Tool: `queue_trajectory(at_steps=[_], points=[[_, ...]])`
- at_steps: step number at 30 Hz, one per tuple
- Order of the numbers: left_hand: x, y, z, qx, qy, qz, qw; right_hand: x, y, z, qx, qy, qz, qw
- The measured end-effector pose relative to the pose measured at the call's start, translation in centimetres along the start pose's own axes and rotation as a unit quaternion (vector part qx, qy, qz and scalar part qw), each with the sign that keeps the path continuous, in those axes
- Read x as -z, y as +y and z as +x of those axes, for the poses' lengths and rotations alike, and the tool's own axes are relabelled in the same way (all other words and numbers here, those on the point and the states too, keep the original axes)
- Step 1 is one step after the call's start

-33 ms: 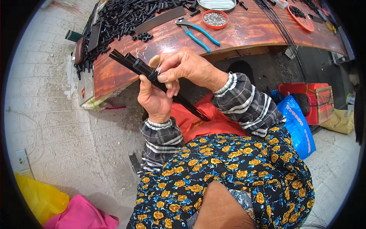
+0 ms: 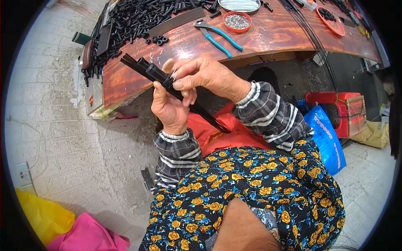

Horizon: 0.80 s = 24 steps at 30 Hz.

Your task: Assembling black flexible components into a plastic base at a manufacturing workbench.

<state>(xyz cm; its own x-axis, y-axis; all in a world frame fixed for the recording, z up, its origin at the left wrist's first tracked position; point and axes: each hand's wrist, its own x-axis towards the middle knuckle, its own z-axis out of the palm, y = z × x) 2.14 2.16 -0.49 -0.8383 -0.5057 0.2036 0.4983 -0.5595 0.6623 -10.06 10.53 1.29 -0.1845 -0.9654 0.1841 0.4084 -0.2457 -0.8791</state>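
While both hands are working close together just in front of the near edge of the wooden surface [image 2: 268, 39], they are sharing one bundle of thin black rods [image 2: 167, 81]. Left hand [image 2: 167, 109] is sitting under the bundle, its fingers [image 2: 158, 90] curling up around the rods and closing on them. Right hand [image 2: 205, 75] is coming over from the right, fingers [image 2: 184, 83] pinching shut on the bundle just beside a black sleeve [image 2: 155, 72] near its upper end; thumb is sticking up behind. Bundle is slanting from far left, over the surface edge, down to near right, its lower end fanning out above a red cloth [image 2: 222, 134] on the lap. Thin pale strands are showing at the pinch point; what they are, cannot tell.

Lying on the surface beyond the hands: blue-handled pliers [image 2: 220, 35], a small round red dish [image 2: 237, 21] holding tiny metal pieces, a heap of short black tubes [image 2: 138, 16] at far left, a flat dark strip [image 2: 178, 21] next to it. A second red tray [image 2: 333, 21] is sitting at far right, long black wires [image 2: 312, 37] running across the surface near it.

Right of the person, on the floor: a blue bag [image 2: 328, 138] leaning against a red box [image 2: 339, 111]. Yellow and pink cloths [image 2: 63, 228] are lying at near left on the tiled floor [image 2: 54, 125].
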Motion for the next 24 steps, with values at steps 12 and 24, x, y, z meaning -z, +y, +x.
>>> queue_trajectory(at_steps=[12, 24], points=[[-1.8, 0.2, -0.3, -0.070, 0.130, 0.088, 0.985, -1.5, 0.7, -0.5, 0.167, 0.121, -0.229, 0.951], [-1.7, 0.5, -0.5, -0.073, 0.134, 0.081, 0.985, -3.4, 0.8, -1.1, 0.060, 0.153, -0.094, 0.982]])
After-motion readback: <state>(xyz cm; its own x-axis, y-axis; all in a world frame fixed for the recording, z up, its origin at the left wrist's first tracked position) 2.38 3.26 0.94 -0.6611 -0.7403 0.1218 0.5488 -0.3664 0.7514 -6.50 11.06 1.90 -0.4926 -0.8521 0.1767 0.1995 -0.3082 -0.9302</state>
